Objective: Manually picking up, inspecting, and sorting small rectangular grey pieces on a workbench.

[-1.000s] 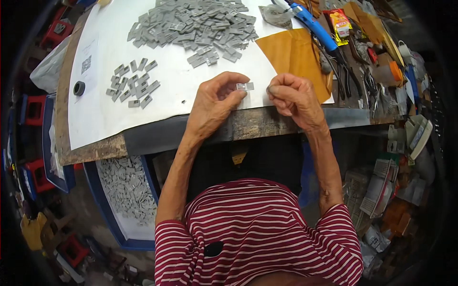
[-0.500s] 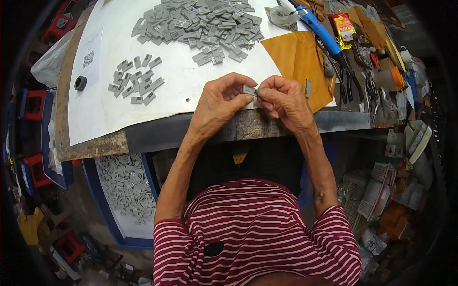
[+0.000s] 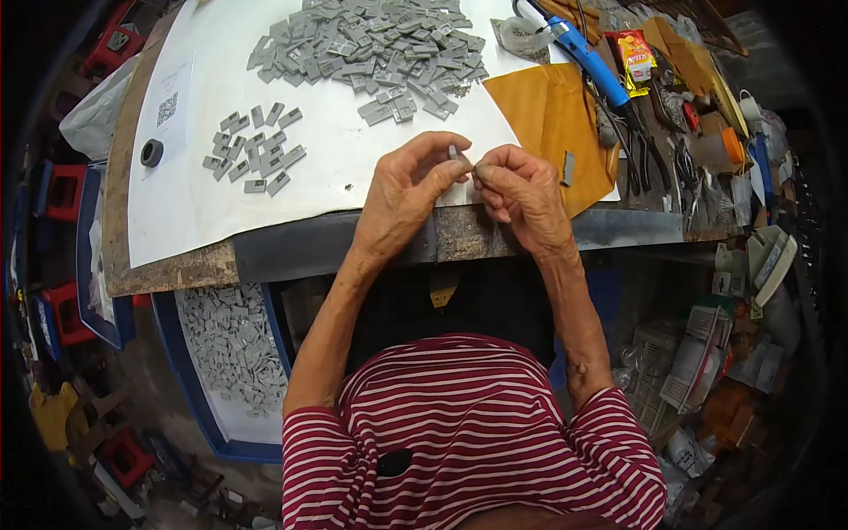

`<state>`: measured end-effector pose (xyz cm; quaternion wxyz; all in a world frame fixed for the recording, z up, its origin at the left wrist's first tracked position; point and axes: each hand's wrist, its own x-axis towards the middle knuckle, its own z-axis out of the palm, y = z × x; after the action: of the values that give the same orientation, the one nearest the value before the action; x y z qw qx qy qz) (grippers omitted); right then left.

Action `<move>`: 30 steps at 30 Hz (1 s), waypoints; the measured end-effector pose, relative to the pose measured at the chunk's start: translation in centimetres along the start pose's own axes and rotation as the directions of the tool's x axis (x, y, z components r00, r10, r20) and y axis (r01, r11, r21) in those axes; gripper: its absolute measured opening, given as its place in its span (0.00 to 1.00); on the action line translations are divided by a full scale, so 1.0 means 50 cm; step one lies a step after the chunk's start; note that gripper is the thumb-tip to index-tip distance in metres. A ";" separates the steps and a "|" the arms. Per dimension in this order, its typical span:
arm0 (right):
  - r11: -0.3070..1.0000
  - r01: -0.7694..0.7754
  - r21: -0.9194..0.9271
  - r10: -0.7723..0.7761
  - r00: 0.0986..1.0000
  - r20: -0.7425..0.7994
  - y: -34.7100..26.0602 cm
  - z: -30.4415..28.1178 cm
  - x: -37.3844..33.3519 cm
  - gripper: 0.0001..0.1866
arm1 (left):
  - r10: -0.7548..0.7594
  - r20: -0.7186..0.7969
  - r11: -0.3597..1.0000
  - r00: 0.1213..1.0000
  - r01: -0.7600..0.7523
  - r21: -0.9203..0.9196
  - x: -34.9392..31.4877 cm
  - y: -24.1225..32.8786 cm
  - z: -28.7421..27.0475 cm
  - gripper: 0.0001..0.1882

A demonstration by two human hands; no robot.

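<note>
At the near edge of the table (image 3: pixel 208 269), the left hand (image 3: pixel 399 190) pinches one small grey piece (image 3: pixel 454 153), mostly hidden by its fingers. Just beside it, the right hand (image 3: pixel 530 196) is pinched narrow; its contents cannot be made out. One loose piece (image 3: pixel 568 168) lies on brown paper (image 3: pixel 543 106); roughly twenty form a cluster (image 3: pixel 256 152) toward the left edge. The far pile (image 3: pixel 371 49), cut off above, overlaps beyond counting.

Piece (image 3: pixel 453 153) in left hand (image 3: pixel 396 190) partly hidden; grey pile (image 3: pixel 371 49) cropped (top edge)
</note>
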<state>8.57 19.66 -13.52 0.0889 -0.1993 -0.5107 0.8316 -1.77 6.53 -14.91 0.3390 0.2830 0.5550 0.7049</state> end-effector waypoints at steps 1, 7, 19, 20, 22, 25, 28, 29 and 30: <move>1.000 0.009 -0.016 -0.009 1.000 -0.009 -0.001 -0.001 -0.001 0.04 | 0.030 0.007 0.998 1.000 -0.031 0.047 -0.001 -0.002 0.003 0.13; 0.999 0.036 -0.036 -0.037 0.999 -0.030 -0.006 -0.001 -0.002 0.04 | 0.111 0.028 0.959 0.993 -0.115 0.258 -0.005 0.001 0.004 0.14; 0.986 0.028 -0.165 -0.034 0.999 -0.034 -0.007 -0.010 -0.001 0.04 | -0.057 0.067 0.984 0.996 0.045 0.171 -0.007 0.005 0.006 0.06; 0.986 0.028 -0.165 -0.034 0.999 -0.036 -0.007 -0.011 -0.001 0.04 | -0.073 0.084 0.986 0.994 0.059 0.153 -0.007 0.007 0.007 0.06; 0.981 0.028 -0.193 -0.036 0.999 -0.035 -0.007 -0.011 -0.001 0.04 | -0.073 0.090 0.988 0.993 0.060 0.142 -0.007 0.005 0.007 0.06; 0.984 0.007 -0.179 -0.014 0.999 -0.040 -0.005 -0.013 0.001 0.04 | -0.069 0.089 0.991 0.994 0.058 0.118 -0.009 0.003 0.006 0.07; 0.978 -0.001 -0.207 -0.004 1.000 -0.024 -0.001 -0.020 0.002 0.04 | -0.065 0.098 0.991 0.993 0.053 0.121 -0.009 0.003 0.004 0.08; 0.978 -0.001 -0.207 -0.004 1.000 -0.025 0.000 -0.021 0.002 0.04 | -0.065 0.113 0.989 0.991 0.050 0.137 -0.009 0.004 0.004 0.08; 0.978 -0.008 -0.206 0.002 1.000 -0.030 0.001 -0.022 0.002 0.04 | -0.065 0.114 0.989 0.991 0.049 0.136 -0.009 0.004 0.003 0.08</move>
<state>8.96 20.57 -14.00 0.0732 -0.2211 -0.5923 0.7713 -1.42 6.26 -14.69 0.3717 0.3300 0.5878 0.6383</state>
